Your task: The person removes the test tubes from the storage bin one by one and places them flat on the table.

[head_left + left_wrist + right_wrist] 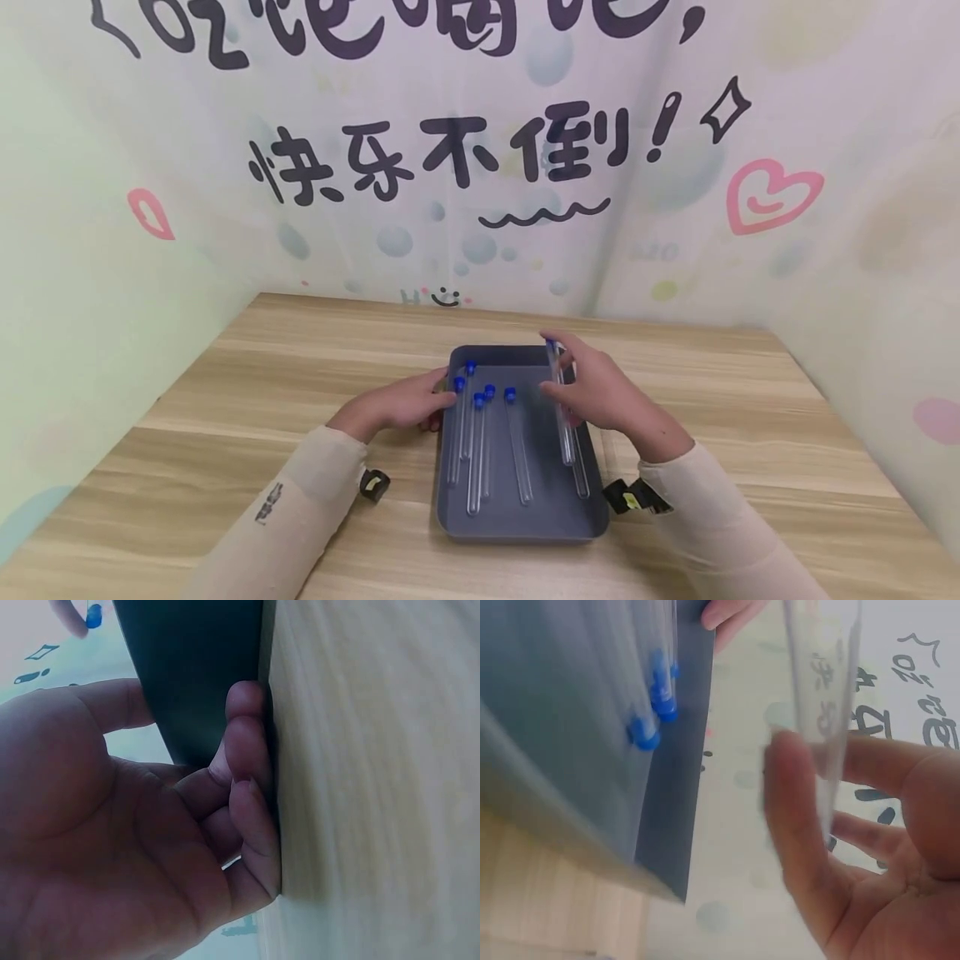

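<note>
Five thin, clear tubes (475, 467) with round bottoms and blue caps lie in the gray tray (525, 534), and part of one more tube (581, 479) shows by its right wall. The right hand (600, 392) pinches a see-through tube (567, 450) with a blue top, slanted above the tray, though it may be two. The left hand (408, 402) holds the tray's left side, thumb at the rim, fingers curled.

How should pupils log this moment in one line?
right hand: holds capped tube over tray | left hand: holds tray's left side | other tubes: in tray
</note>
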{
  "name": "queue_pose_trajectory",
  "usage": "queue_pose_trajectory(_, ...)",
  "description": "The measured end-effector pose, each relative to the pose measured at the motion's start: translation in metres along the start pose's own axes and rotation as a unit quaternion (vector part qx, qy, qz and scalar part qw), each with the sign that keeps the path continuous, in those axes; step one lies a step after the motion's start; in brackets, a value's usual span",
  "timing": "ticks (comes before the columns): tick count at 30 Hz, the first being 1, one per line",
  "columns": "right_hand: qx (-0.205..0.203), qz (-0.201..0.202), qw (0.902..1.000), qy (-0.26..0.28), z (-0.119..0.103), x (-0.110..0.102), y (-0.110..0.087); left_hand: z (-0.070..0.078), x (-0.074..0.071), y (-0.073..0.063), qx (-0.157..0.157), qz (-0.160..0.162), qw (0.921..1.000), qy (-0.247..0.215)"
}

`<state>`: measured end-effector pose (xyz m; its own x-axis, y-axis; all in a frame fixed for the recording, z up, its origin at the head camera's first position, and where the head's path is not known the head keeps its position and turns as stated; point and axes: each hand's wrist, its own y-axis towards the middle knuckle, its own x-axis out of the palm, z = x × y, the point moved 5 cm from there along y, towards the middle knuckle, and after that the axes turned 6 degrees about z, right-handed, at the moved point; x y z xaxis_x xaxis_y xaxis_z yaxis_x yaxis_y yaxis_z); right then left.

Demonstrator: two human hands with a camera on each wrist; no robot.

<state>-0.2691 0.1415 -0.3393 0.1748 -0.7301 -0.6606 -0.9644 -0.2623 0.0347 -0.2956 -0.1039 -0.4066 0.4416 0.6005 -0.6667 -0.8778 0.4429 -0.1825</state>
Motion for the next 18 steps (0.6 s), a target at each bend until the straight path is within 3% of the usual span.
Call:
queue_pose_trajectory(9,-0.006,0.07,0.9973,0.02,0.012,-0.028,-0.009,-0.002,-0.001,0.0,0.002,-0.001,1.0,-0.003)
queue_pose_trajectory(18,-0.001,0.08,0.9966,0.017,0.034,-0.048,-0.016,-0.003,0.0,0.001,0.004,0.0,1.0,0.001)
